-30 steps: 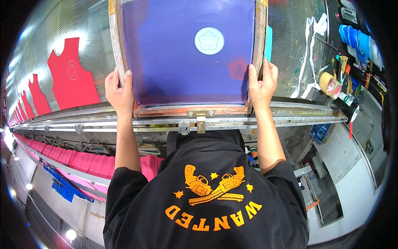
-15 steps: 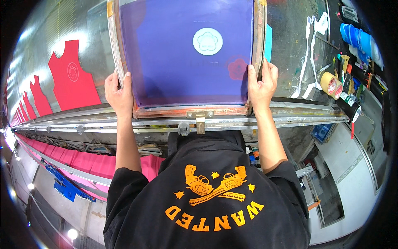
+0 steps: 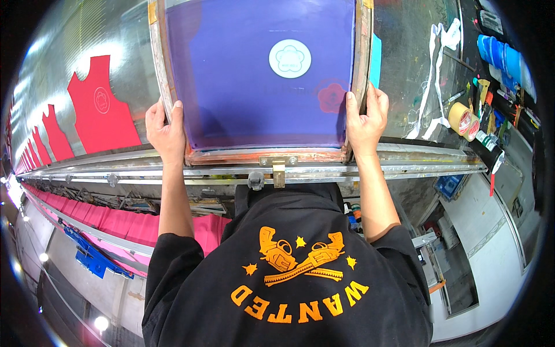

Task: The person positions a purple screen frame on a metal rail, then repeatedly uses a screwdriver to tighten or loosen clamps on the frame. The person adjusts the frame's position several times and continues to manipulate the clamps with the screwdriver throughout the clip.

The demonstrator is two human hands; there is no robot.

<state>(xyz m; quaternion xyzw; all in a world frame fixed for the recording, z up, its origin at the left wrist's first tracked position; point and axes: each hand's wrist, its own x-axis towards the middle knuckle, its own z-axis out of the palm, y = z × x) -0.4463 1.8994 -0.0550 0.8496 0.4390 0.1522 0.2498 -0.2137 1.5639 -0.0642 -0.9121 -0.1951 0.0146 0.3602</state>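
Note:
A screen-printing frame (image 3: 266,155) with purple mesh (image 3: 231,98) lies in front of me over the long shiny table. Its mesh has a pale round window (image 3: 289,58) with a flower outline, and a reddish flower mark (image 3: 332,97) to the right of it. My left hand (image 3: 166,133) grips the frame's left side near the close corner, thumb on top. On the opposite side, my right hand (image 3: 366,122) holds the right rail the same way. The undersides of both grips are hidden.
Red cut fabric pieces (image 3: 104,110) lie in a row along the table to the left. A metal rail (image 3: 422,166) runs along its near edge. At right are white cloth strips (image 3: 429,87), tape rolls (image 3: 462,120) and blue containers (image 3: 502,55). Pink fabric (image 3: 127,224) hangs below left.
Both hands keep their hold on the frame, which has hardly moved. The flower outline inside the pale round window looks sharper and darker.

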